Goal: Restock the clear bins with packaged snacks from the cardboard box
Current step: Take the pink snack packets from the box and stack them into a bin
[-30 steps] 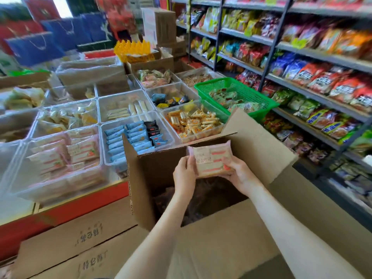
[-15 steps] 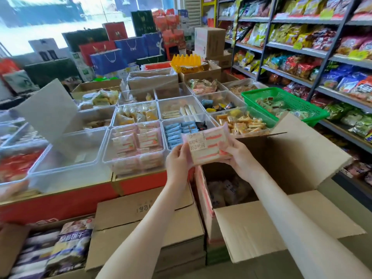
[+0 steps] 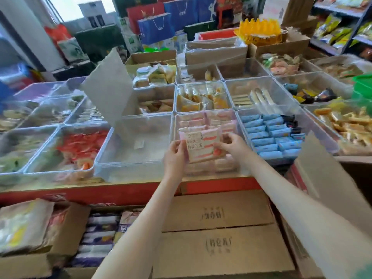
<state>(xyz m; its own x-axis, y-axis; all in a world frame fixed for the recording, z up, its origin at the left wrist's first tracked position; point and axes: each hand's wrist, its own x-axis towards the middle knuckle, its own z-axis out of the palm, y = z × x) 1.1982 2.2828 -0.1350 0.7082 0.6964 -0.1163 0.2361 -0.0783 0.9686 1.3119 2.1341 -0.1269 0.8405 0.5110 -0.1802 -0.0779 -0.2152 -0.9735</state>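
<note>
Shop surroundings fill our view: a red-edged table carries a grid of clear bins, with gift bags standing behind it and snack shelves at the far right. We hold one packaged snack, a pink and white packet with a printed label, between both hands over the near edge of a clear bin at the front middle of the grid. Our left hand pinches the packet's left edge with thumb and fingers closed on it, and our right hand grips its right edge the same way. That bin already holds rows of matching pink and white packets. Just left of it sits a bin with almost nothing inside except a small white slip, and a grey card flap leans up from its back corner. Further left, a bin holds red packets. To the right, another bin is packed with blue packets, and beyond it one holds orange and yellow sticks. Below the table, closed cardboard cartons with stamped lettering lie beneath our forearms. At the right edge, a blurred flap of the cardboard box rises beside our right arm; its inside is out of sight.
</note>
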